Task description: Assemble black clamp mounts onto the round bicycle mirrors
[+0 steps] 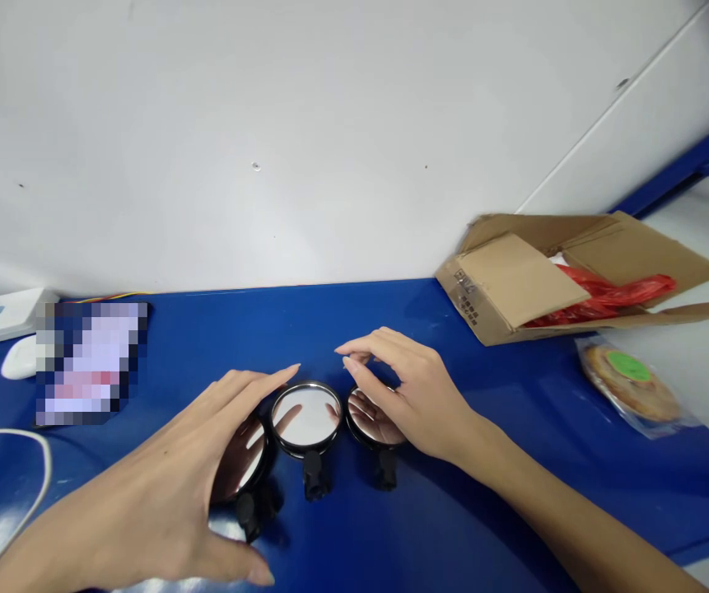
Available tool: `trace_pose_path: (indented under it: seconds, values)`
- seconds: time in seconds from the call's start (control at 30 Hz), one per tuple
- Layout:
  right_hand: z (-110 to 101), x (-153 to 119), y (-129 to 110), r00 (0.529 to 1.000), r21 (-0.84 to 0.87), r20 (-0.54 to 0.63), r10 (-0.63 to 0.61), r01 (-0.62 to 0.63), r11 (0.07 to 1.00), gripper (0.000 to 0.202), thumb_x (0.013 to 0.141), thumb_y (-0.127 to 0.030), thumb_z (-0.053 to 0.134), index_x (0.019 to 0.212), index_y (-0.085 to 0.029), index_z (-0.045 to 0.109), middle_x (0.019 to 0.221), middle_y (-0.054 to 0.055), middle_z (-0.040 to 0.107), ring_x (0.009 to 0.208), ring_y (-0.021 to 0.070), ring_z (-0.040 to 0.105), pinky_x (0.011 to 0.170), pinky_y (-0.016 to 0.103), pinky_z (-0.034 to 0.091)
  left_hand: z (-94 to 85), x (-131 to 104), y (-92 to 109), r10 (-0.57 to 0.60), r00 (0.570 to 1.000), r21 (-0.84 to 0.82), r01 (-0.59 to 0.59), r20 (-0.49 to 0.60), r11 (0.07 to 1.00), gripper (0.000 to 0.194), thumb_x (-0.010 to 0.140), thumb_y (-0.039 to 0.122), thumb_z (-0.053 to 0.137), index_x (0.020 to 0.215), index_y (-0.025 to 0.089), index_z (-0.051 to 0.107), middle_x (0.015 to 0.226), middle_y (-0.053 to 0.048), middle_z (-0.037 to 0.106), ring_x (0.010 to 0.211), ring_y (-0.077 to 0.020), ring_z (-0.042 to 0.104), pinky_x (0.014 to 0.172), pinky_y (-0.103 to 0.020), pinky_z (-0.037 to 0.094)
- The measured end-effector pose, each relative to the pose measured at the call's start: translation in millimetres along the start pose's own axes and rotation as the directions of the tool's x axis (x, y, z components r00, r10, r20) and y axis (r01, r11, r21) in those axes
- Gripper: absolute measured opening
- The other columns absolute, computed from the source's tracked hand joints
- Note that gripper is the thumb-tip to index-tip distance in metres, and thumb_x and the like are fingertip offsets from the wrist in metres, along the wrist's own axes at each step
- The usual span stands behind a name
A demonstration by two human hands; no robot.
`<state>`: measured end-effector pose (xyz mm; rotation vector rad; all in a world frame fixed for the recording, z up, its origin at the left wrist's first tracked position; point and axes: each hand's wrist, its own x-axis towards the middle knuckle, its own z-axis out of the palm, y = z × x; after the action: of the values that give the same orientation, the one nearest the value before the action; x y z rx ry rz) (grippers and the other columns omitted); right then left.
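Three small round mirrors with black mounts lie in a row on the blue table. The middle mirror [306,417] faces up, uncovered, reflecting white and parts of fingers. My left hand [190,465] arches around the left mirror [246,453], thumb and fingers wide apart; it hides part of that mirror. Above the right mirror [370,418] hovers my right hand [407,387], its fingers bent and the thumb a little apart from them, with nothing visible between. Whether either hand touches a mirror I cannot tell. A bright patch below the left mirror is too covered to name.
An open cardboard box [508,280] with a red plastic bag [613,292] stands at the back right, near a wrapped round pastry [635,383]. Left are a blurred phone-like screen [91,362], a white mouse-shaped object [19,358] and a white cable [47,461]. A white wall [329,148] rises behind.
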<state>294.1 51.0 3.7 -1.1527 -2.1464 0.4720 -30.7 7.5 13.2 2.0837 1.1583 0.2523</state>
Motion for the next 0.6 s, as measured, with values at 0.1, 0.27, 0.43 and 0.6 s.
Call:
trace_pose_path:
  seconds: [0.1,0.27,0.43,0.6]
  values:
    - [0.2,-0.2,1.0,1.000,-0.011,-0.007,-0.012,0.012,1.000,0.016,0.118,-0.025,0.061,0.121,-0.023,0.077,0.104,0.003,0.083,0.098,0.0221,0.074,0.094,0.040,0.055,-1.6,-3.7,-4.0,0.040,0.998,-0.026,-0.041,-0.042,0.999,0.142,0.073,0.059,0.107,0.185,0.058,0.020,0.179,-0.006,0.055,0.145,-0.0473,0.071,0.111,-0.062,0.070]
    - [1.7,0.0,0.9,0.999,-0.050,-0.027,-0.044,0.043,0.998,0.016,0.118,-0.024,0.061,0.122,-0.021,0.077,0.102,0.002,0.082,0.094,0.0211,0.073,0.091,0.040,0.052,-7.8,-12.9,-12.7,0.024,0.999,-0.102,-0.028,-0.038,0.994,0.089,0.106,0.068,0.071,0.183,0.060,0.027,0.185,0.001,0.052,0.159,-0.0461,0.062,0.116,-0.063,0.067]
    - [0.7,1.1,3.3,0.997,-0.074,-0.053,-0.056,0.052,0.996,0.016,0.118,-0.022,0.061,0.125,-0.022,0.076,0.103,0.002,0.083,0.092,0.0207,0.072,0.090,0.040,0.050,-0.9,-16.3,-22.9,-0.036,0.995,-0.050,0.031,-0.094,0.998,0.075,0.116,0.070,0.047,0.185,0.057,0.023,0.187,0.002,0.049,0.166,-0.0438,0.055,0.125,-0.066,0.059]
    - [-1.5,1.7,4.8,0.993,-0.130,-0.083,-0.083,0.072,0.989,0.015,0.118,-0.020,0.061,0.125,-0.023,0.074,0.105,0.003,0.082,0.087,0.0204,0.068,0.089,0.041,0.049,10.0,-14.9,-27.2,-0.083,0.971,0.042,0.095,-0.225,0.995,0.067,0.117,0.061,0.046,0.183,0.056,0.032,0.185,0.004,0.051,0.169,-0.0452,0.049,0.138,-0.073,0.040]
